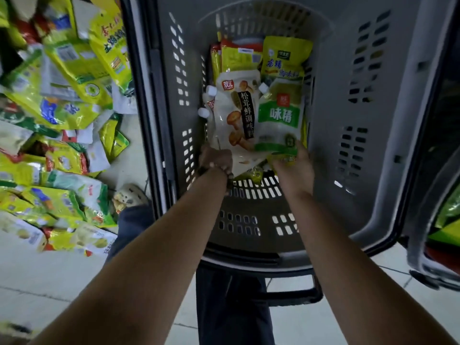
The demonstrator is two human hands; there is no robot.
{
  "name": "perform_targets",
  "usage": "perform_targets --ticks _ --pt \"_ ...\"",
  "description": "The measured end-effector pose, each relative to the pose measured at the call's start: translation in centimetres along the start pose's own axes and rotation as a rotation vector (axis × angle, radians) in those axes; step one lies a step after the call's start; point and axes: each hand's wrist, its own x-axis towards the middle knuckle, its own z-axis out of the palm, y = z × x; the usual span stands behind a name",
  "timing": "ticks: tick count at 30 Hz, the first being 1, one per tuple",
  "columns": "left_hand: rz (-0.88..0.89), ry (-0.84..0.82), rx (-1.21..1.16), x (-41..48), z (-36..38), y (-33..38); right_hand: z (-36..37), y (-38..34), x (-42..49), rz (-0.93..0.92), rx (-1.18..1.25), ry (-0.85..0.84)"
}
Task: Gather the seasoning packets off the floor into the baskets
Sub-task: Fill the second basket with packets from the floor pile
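Both my arms reach down into a deep grey plastic basket [348,170]. My left hand [215,159] grips the bottom edge of a white mushroom seasoning pouch [236,113] with a white cap. My right hand [293,165] holds the lower end of a green-and-white seasoning pouch [280,118] beside it. Both pouches lie on other packets inside the basket, among them a yellow packet [286,58] and red-and-yellow ones [239,56] further in.
A big heap of yellow, green and white seasoning packets [57,115] covers the floor left of the basket. A second basket [438,245] with packets stands at the right edge. Pale floor tiles [62,282] lie in front; my dark trouser legs are below the basket.
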Motion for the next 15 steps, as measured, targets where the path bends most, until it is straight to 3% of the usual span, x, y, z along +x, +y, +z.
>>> perform_targets --ticks 5,8,12,15 --pt "0.667 -0.176 0.127 -10.5 -5.8 0.3 -2.2 -3.4 -3.7 -0.230 -0.112 -0.050" --pt "0.907 -0.122 0.034 -13.2 -11.3 -0.8 -3.0 -7.2 -6.5 -0.320 -0.079 -0.046" --pt "0.794 -0.005 -0.148 -12.9 -18.9 -3.8 -1.9 -13.1 -12.1 -0.474 -0.012 -0.073" --pt "0.652 0.127 -0.136 -10.4 -23.8 -7.0 1.7 -17.0 -17.1 -0.641 0.030 -0.115"
